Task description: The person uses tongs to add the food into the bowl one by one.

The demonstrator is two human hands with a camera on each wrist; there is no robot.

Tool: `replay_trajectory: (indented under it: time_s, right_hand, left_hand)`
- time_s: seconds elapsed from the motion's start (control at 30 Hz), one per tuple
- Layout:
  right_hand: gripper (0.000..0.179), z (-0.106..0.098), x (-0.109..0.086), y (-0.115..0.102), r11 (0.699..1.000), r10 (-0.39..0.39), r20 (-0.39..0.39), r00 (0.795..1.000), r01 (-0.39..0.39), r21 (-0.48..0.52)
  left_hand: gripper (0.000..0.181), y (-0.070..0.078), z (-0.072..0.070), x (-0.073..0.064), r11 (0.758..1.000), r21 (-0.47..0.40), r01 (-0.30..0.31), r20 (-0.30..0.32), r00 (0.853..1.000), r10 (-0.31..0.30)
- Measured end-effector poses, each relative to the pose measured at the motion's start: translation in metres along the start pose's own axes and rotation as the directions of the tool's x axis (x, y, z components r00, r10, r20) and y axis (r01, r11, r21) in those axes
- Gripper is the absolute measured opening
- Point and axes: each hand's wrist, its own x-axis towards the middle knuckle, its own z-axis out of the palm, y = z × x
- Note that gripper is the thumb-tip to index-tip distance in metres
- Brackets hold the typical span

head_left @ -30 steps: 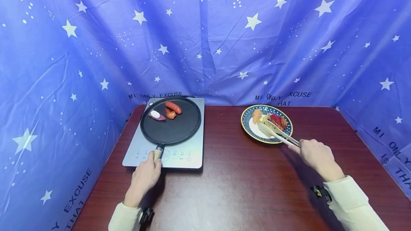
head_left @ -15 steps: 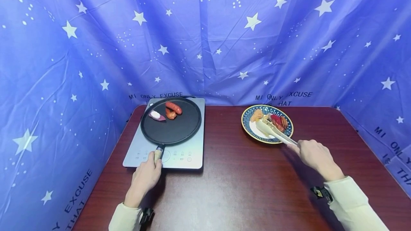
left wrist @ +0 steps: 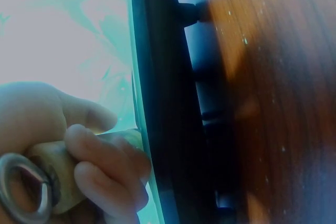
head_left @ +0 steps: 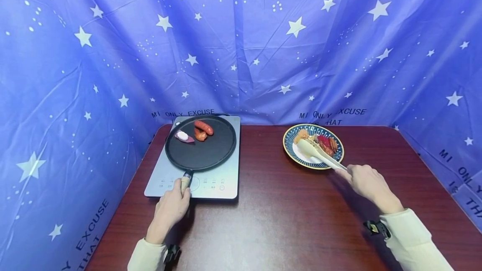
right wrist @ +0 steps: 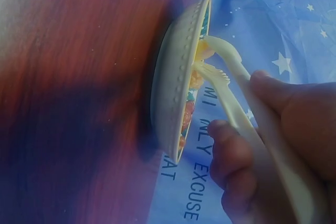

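Observation:
My left hand [head_left: 170, 209] grips the wooden handle [head_left: 185, 182] of a flat black frying pan [head_left: 203, 154]. In the left wrist view, the fingers [left wrist: 107, 169] curl round the handle, which ends in a metal ring [left wrist: 23, 187]. Inside the pan lie a red sausage [head_left: 203, 127], an orange-brown piece [head_left: 200, 136] and a purple piece with a white top [head_left: 183, 136]. My right hand [head_left: 370, 185] holds cream tongs [head_left: 324, 156] over a blue-patterned plate [head_left: 291, 157]. In the right wrist view, the tong tips reach past the rim around a yellowish piece of food [right wrist: 203, 51].
The pan sits on a silver induction cooker [head_left: 229, 179] at the table's left back. Other food on the plate includes an orange-tan piece [head_left: 300, 134] and a dark red piece [head_left: 323, 140]. A starry blue curtain [head_left: 241, 74] encloses the dark red table [head_left: 263, 221] behind and at both sides.
The tongs have turned and their arms now overlap in the head view, tips slightly farther left on the plate. The left hand and pan stay put.

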Motion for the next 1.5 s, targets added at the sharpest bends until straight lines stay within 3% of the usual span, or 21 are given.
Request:
replay_trajectory:
  time_s: [0.73,1.5]
  right_hand:
    - [0.044,-0.018,0.009,-0.018,1.0,-0.002,-0.051,0.999,0.004,0.025]
    - [0.044,-0.035,0.036,-0.074,0.995,-0.102,-0.094,0.99,0.103,0.003]
  left_hand:
    - [0.039,-0.002,0.0,0.0,1.0,0.019,-0.004,-0.001,1.0,0.004]
    - [0.04,0.0,0.0,-0.001,1.0,0.017,-0.013,-0.001,1.0,0.013]
